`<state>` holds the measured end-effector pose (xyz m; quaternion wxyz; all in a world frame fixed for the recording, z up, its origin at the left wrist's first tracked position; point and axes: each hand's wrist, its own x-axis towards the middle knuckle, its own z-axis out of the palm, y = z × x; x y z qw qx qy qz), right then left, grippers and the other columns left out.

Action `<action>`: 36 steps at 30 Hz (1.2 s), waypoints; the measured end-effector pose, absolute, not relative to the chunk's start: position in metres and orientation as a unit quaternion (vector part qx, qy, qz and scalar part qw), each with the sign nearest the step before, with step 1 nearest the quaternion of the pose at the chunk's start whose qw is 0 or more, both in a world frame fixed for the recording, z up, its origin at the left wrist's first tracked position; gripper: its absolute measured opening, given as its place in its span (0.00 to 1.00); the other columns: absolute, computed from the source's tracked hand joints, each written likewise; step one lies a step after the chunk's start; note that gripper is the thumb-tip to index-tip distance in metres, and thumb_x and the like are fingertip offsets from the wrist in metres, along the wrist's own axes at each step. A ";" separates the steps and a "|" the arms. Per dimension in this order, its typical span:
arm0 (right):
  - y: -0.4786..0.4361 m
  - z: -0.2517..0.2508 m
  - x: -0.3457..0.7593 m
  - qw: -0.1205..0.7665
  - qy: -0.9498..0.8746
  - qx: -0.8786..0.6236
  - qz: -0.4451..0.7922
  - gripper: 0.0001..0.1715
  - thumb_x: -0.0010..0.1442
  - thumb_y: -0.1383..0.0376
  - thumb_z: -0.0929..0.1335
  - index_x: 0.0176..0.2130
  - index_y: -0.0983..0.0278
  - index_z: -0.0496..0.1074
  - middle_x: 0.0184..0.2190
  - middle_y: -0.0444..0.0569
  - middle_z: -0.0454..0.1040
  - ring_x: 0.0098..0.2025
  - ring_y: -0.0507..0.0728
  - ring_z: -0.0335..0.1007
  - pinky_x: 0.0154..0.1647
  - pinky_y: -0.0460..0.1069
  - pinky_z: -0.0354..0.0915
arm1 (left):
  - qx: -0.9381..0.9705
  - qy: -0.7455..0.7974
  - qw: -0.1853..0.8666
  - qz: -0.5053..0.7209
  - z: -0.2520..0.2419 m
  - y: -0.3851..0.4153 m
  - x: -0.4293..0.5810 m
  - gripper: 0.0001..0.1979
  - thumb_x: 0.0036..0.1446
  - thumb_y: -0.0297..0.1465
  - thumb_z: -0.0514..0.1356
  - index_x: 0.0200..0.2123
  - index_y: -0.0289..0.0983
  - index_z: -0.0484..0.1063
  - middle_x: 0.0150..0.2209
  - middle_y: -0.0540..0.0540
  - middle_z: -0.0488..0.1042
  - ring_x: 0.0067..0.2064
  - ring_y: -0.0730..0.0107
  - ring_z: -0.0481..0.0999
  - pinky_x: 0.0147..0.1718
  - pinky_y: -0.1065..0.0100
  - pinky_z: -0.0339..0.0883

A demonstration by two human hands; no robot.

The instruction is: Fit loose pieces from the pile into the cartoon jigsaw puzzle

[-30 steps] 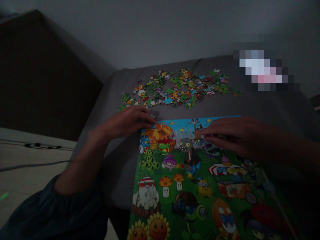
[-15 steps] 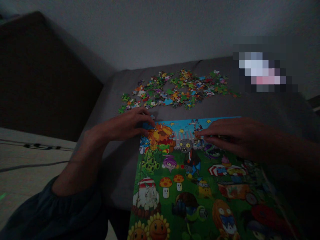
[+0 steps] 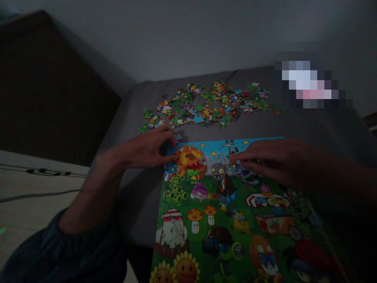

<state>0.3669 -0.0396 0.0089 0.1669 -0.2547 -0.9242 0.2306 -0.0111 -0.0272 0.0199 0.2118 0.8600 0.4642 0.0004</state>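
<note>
A cartoon jigsaw puzzle (image 3: 203, 232) with plants, zombies and a blue sky strip lies in front of me. My left hand (image 3: 153, 147) rests at its top left corner, thumb and curled forefinger apart, with the thumb touching the picture by an orange pumpkin figure. A small pale puzzle piece (image 3: 178, 137) lies just past the top edge, close to my left fingertips. My right hand (image 3: 268, 157) is over the upper right part, its fingers together and the tips on the picture near the fence. Whatever is under those fingertips is hidden.
Many loose puzzle pieces (image 3: 203, 108) are spread behind the puzzle on a grey padded surface (image 3: 132, 118). A pale wall (image 3: 188, 39) rises behind it. On the left stands a dark panel (image 3: 59, 86), with cables (image 3: 41, 195) below. A blurred patch (image 3: 309, 84) covers something at right.
My left fingers have drawn back slightly from the puzzle's top left corner and spread apart, uncovering more of the blue strip and the small piece. My right hand has stayed in place.
</note>
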 end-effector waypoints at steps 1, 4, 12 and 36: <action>-0.040 0.009 0.367 0.165 -0.925 -0.254 0.231 0.18 0.73 0.66 0.65 0.54 0.58 0.82 0.47 0.51 0.86 0.44 0.60 0.85 0.41 0.53 0.75 | 0.857 0.468 0.215 -0.002 0.020 -0.028 -0.011 0.21 0.64 0.51 0.62 0.45 0.39 0.73 0.52 0.40 0.73 0.48 0.58 0.76 0.49 0.60 0.70; -0.040 0.010 0.366 0.164 -0.924 -0.256 0.231 0.18 0.73 0.66 0.65 0.54 0.58 0.82 0.47 0.51 0.86 0.44 0.60 0.85 0.41 0.53 0.75 | 0.851 0.477 0.221 -0.013 0.021 -0.029 -0.009 0.23 0.65 0.52 0.60 0.46 0.38 0.72 0.51 0.40 0.73 0.47 0.57 0.75 0.47 0.59 0.70; -0.040 0.010 0.367 0.164 -0.926 -0.254 0.227 0.17 0.73 0.65 0.65 0.54 0.60 0.82 0.46 0.51 0.86 0.43 0.59 0.85 0.40 0.52 0.75 | 0.861 0.450 0.236 -0.018 0.018 -0.027 -0.015 0.26 0.69 0.54 0.58 0.52 0.37 0.71 0.53 0.39 0.71 0.51 0.57 0.73 0.54 0.56 0.68; -0.040 0.008 0.365 0.172 -0.924 -0.253 0.229 0.17 0.73 0.65 0.65 0.53 0.58 0.82 0.46 0.50 0.86 0.43 0.59 0.84 0.42 0.52 0.74 | 0.816 0.550 0.165 -0.060 0.004 -0.026 -0.002 0.20 0.70 0.44 0.48 0.58 0.43 0.68 0.59 0.39 0.65 0.61 0.41 0.63 0.62 0.34 0.59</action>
